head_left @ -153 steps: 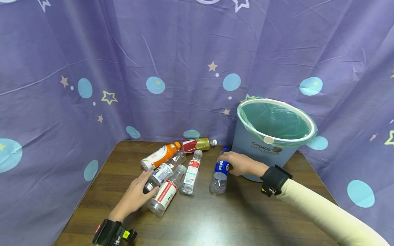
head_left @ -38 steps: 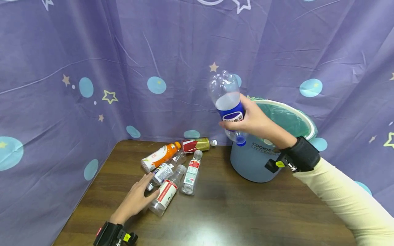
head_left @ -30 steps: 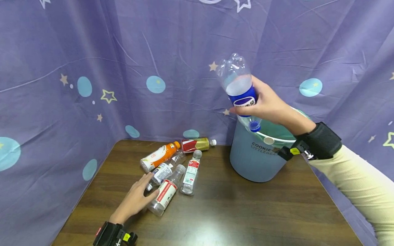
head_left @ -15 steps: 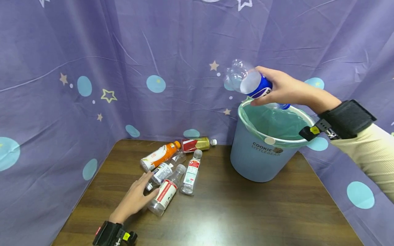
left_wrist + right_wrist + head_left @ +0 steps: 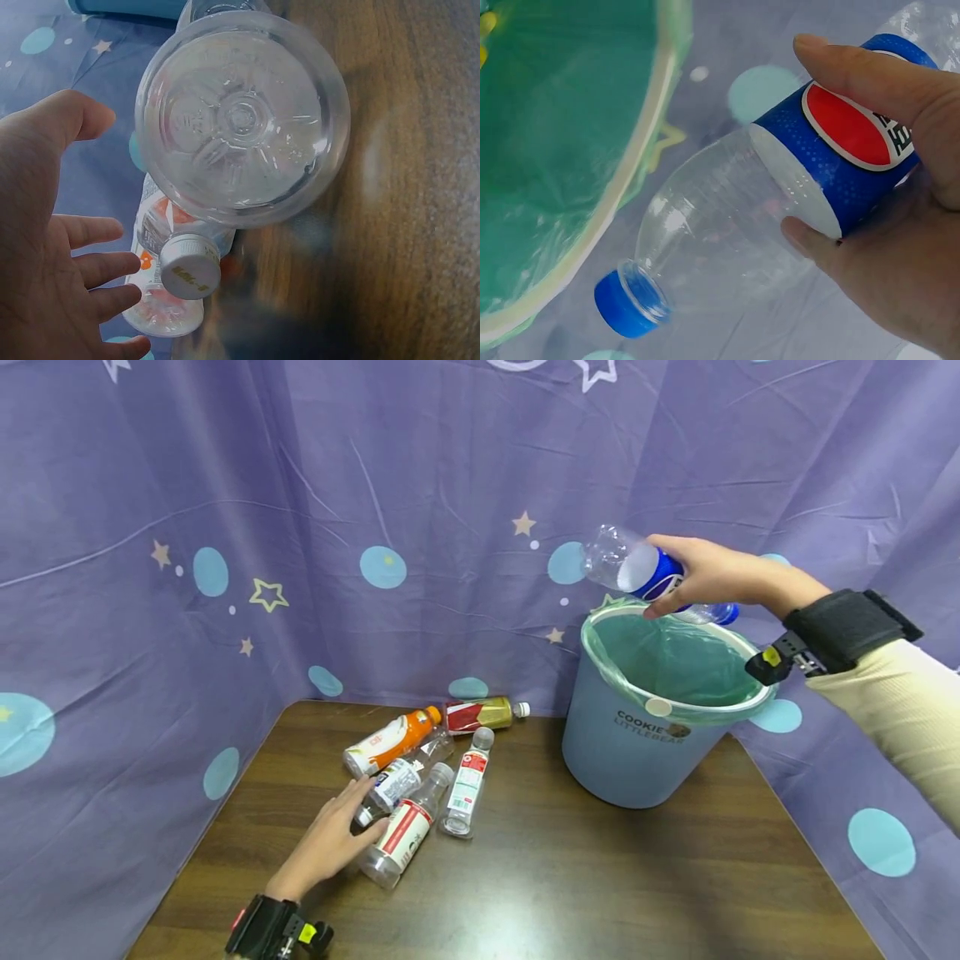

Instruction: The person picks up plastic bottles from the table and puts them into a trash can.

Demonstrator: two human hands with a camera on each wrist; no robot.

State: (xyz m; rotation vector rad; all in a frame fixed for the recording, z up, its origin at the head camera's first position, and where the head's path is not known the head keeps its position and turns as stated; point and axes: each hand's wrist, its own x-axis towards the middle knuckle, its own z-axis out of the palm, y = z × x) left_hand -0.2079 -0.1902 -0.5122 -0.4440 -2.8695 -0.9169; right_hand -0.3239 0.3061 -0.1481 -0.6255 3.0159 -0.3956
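Note:
My right hand (image 5: pixel 712 575) grips an empty plastic Pepsi bottle (image 5: pixel 660 578) round its blue label. The bottle lies nearly sideways over the back rim of a blue trash bin (image 5: pixel 611 735) with a green liner; its blue cap (image 5: pixel 628 301) points right in the head view, tilted slightly down. My left hand (image 5: pixel 327 837) is spread with relaxed fingers at the left of the table. Beside its thumb lies a clear bottle with a red and white label (image 5: pixel 405 835). A clear bottle with a white cap (image 5: pixel 190 266) is near its fingers.
An orange-capped bottle (image 5: pixel 393 741) and a red and gold bottle (image 5: pixel 480 714) lie farther back. Another clear bottle (image 5: pixel 465 783) lies right of the group. The bin stands at the right rear of the wooden table (image 5: pixel 570 877), before a purple curtain (image 5: pixel 450 485).
My right hand has lifted the Pepsi bottle off the table and carried it up and right over the bin, turning it from cap-down to nearly sideways. My left hand has stayed put.

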